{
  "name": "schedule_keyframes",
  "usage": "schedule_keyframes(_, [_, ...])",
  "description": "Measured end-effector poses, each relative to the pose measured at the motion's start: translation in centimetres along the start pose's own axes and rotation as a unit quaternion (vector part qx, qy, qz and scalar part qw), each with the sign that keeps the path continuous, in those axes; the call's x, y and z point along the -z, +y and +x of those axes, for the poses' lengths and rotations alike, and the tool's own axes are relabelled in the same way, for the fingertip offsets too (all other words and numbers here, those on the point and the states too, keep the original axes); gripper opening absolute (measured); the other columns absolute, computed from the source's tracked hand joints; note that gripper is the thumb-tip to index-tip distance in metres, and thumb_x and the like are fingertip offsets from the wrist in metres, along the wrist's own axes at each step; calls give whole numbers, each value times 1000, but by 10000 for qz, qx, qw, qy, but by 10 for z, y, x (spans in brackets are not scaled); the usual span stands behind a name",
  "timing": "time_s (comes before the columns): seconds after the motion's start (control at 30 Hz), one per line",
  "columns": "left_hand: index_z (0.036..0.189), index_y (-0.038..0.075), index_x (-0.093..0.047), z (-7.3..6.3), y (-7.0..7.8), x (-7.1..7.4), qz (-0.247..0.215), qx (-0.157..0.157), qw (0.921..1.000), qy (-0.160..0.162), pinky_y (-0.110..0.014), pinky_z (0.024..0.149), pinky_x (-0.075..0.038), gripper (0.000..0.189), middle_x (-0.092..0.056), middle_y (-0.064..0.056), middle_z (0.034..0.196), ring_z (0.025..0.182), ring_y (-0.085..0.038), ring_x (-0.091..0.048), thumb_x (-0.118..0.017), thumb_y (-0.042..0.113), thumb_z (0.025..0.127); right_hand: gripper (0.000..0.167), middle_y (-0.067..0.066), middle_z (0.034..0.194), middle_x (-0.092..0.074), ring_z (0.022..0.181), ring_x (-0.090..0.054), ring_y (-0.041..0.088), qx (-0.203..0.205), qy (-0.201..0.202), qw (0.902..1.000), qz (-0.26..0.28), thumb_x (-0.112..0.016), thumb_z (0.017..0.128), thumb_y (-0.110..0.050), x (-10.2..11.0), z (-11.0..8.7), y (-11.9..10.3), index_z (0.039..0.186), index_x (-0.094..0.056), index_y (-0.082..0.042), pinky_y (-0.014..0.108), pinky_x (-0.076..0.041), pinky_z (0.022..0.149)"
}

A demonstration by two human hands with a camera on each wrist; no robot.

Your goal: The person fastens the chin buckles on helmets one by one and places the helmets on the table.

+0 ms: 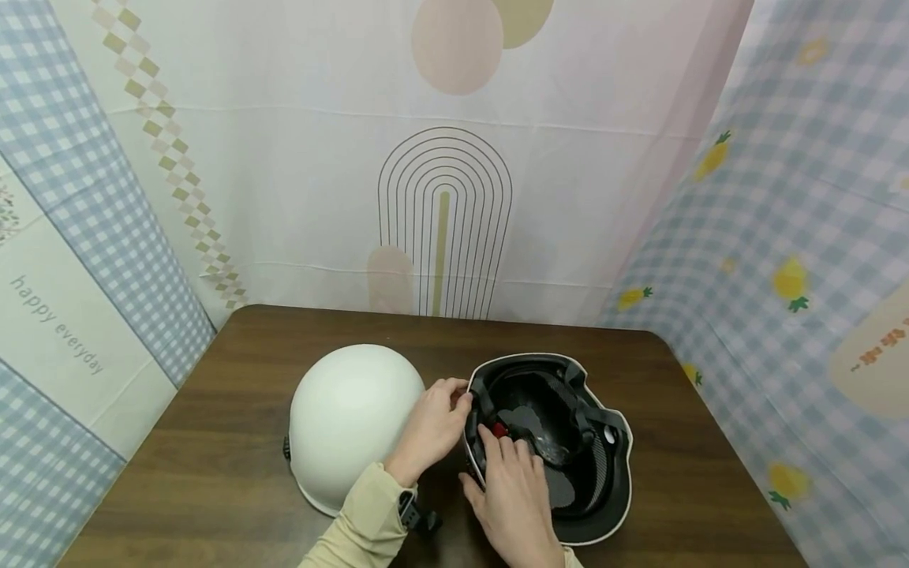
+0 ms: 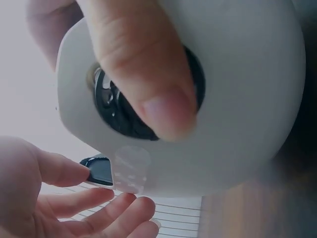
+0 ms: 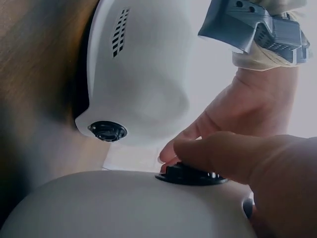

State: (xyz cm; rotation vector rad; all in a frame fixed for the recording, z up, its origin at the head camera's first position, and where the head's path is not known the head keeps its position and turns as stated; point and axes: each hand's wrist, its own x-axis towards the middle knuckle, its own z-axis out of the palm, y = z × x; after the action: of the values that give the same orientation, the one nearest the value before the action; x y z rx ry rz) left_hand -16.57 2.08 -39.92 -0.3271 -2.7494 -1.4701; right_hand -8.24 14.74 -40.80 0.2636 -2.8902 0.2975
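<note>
An upturned white helmet (image 1: 619,505) with a black padded lining and straps lies at the right of the table. My left hand (image 1: 436,422) holds its left edge; in the left wrist view its thumb touches a black part (image 2: 101,171) at the rim. My right hand (image 1: 514,489) grips the near-left side, fingers inside near a small red piece (image 1: 500,430). Its thumb presses on a round black knob (image 2: 114,116) on the outer shell. A second white helmet (image 1: 351,426) stands dome up, just left of my left hand.
The brown wooden table (image 1: 234,442) has its far edge against a patterned cloth (image 1: 312,189). Checked cloth (image 1: 753,260) hangs at the right side too. The second helmet bears a small black knob (image 3: 108,131). A dark wrist camera (image 1: 410,511) sits on my left wrist.
</note>
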Motion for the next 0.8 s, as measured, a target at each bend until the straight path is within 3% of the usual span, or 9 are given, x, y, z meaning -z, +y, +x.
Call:
schedule_keyframes(0.17, [122, 3, -64, -1, -1, 0, -21, 2, 10000, -40, -39, 81, -48, 32, -63, -6, 103, 93, -19, -59, -52, 24, 101, 58, 7, 101, -62, 86, -52, 25, 69, 124, 9997, 175, -78, 81, -33, 1, 1, 3, 129, -60, -7, 41, -40, 70])
schedule_keyframes(0.43, [133, 6, -58, -6, -6, -1, -10, 75, 9991, -407, -47, 97, -44, 47, -59, -13, 128, 119, -30, -55, -39, 39, 105, 56, 9, 105, -65, 94, -57, 27, -60, 609, 9955, 725, -79, 81, -32, 7, 3, 9, 128, -61, -7, 42, -43, 73])
schedule_keyframes(0.8, [143, 11, -49, -8, -12, -1, -320, -8, 9978, -586, -49, 102, -39, 54, -52, -14, 139, 128, -30, -48, -37, 47, 104, 58, 7, 114, -67, 97, -59, 25, -193, 756, 9915, 1037, -80, 81, -32, 13, 6, 10, 131, -60, -11, 43, -45, 78])
